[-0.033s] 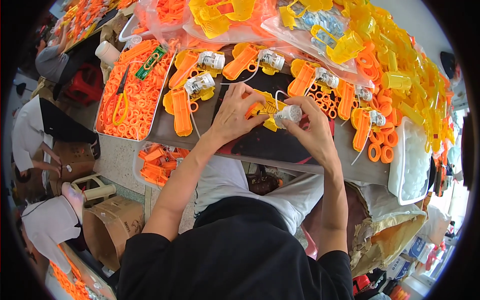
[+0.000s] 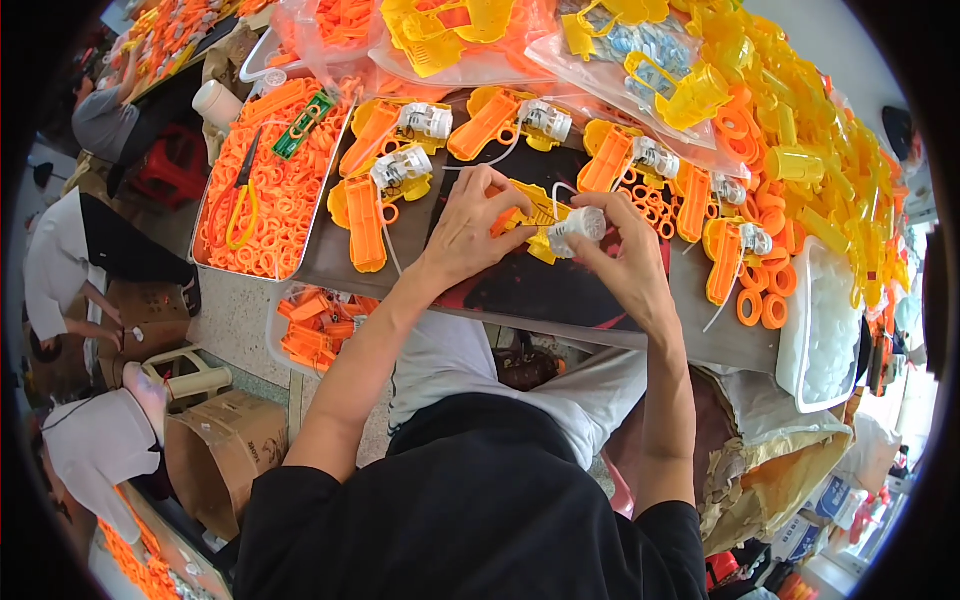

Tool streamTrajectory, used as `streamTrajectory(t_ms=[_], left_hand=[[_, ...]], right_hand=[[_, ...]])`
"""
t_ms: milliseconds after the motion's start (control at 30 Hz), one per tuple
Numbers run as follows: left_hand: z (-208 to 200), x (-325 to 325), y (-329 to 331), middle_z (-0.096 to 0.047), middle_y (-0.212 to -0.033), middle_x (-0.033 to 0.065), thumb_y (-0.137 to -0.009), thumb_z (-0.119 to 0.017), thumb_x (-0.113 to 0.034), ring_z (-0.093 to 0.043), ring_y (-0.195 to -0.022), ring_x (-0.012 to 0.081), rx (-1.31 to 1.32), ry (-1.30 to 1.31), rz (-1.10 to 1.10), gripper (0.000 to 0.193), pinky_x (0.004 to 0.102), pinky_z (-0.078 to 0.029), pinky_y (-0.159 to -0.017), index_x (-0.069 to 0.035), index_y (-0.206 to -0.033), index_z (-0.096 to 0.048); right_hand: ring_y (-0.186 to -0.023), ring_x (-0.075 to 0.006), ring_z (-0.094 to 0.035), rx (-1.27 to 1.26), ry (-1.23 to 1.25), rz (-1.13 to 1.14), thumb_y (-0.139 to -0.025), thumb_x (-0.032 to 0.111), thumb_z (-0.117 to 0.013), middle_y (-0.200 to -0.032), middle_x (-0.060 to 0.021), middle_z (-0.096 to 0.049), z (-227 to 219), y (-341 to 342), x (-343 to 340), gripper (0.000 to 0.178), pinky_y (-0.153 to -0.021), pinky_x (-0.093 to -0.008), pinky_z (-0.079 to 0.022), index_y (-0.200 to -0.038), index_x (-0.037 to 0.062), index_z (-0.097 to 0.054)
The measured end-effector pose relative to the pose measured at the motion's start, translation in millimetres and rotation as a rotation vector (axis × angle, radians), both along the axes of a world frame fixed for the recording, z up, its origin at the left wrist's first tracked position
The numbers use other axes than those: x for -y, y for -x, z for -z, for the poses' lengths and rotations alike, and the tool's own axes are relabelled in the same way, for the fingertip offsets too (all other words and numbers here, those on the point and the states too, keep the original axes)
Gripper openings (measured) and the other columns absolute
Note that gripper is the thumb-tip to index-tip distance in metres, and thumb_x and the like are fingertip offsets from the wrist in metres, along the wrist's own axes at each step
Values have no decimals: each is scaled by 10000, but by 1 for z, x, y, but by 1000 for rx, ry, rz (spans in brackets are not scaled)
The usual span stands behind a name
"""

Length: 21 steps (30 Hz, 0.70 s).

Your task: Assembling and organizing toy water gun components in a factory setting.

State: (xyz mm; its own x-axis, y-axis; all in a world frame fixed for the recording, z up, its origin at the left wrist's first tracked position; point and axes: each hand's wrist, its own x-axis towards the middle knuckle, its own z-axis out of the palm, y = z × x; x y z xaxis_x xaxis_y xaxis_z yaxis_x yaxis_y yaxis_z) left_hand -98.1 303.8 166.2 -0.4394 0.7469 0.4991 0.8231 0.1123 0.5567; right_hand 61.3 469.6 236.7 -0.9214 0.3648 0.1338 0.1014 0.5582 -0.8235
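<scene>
Yellow plastic lies between the two hands: a half-shell (image 2: 541, 207) with a white cylinder (image 2: 578, 232) at its right end, seemingly not yet seated. Beyond and to either side of the hands, six similar units (image 2: 604, 158) already carry their cylinders, so this one looks part done. The left hand (image 2: 472, 225) steadies the half-shell's left end, thumb and forefinger narrowly apart; whether they also pinch a wire is unclear. The right hand (image 2: 628, 243) grips the cylinder between thumb and fingers, opened about its width.
</scene>
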Motion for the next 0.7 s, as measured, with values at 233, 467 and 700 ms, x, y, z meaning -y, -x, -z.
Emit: streamTrajectory(t_ms=[233, 467, 700], left_hand=[[-5, -5, -5, -559, -1144, 104, -781, -837, -164, -534, -1148, 308, 22, -21, -9, 414, 421, -430, -1022, -99, -1153, -667], [-39, -20, -23, -587, -1218, 69, -740, -818, -80, -574, -1152, 281, -394, 11, 52, 629, 415, -453, -1027, -95, -1336, -618], [-27, -24, 7, -634, -1188, 75, -819, -782, -103, -616, -1081, 265, -55, -43, 220, 476, 390, -495, -1004, -57, -1264, -620]], right_hand=[[-768, -348, -673, 195, 142, 338, -1036, 483, -502, -777, -236, -678, 56, 27, -21, 542, -745, -460, -495, -1037, -26, -688], [-781, -391, -663, 343, -51, 458, -1010, 658, -416, -753, -254, -657, 36, 36, -16, 799, -777, -485, -489, -881, -78, -700], [-1125, -330, -595, -138, -248, 132, -973, 194, -649, -1203, -157, -643, 35, 9, -28, 319, -982, -417, -448, -1262, 59, -653]])
